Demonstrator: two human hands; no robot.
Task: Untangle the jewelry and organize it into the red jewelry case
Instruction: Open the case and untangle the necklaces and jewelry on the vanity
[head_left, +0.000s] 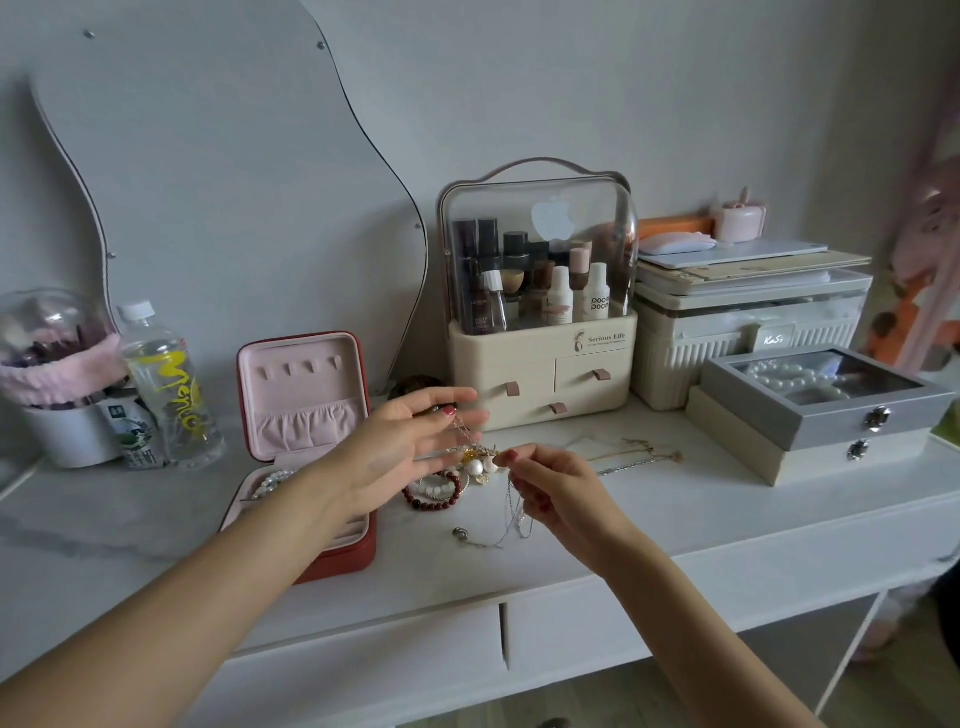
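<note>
**Most of the tangle still out on the table**

From where I stand, the sorting looks barely begun. The red jewelry case lies open at the left of the white dressing table, its pink lid propped upright, and I can make out only one pearly piece sitting in its tray (the forearm covers much of the rest, so there may be more).

Both hands are up over the knot of jewelry just right of the case. The left hand has its fingers mostly spread, with thumb and a fingertip pinching a fine chain at the top of the cluster. The right hand has its fingers curled in, pinching the tangle near its gold and pearl bits, with thin silver strands hanging from its grip down to the tabletop. The two seem to be drawing the chains apart.

Left to do, as I judge it: the dark red bead bracelet with a white beaded one inside its loop, lying beside the case; the small round piece at the end of the trailing silver chain; and a gold chain and a silver chain stretched out farther right, well apart from the case. None of these has gone in yet, and the knot itself still looks bunched.
</note>
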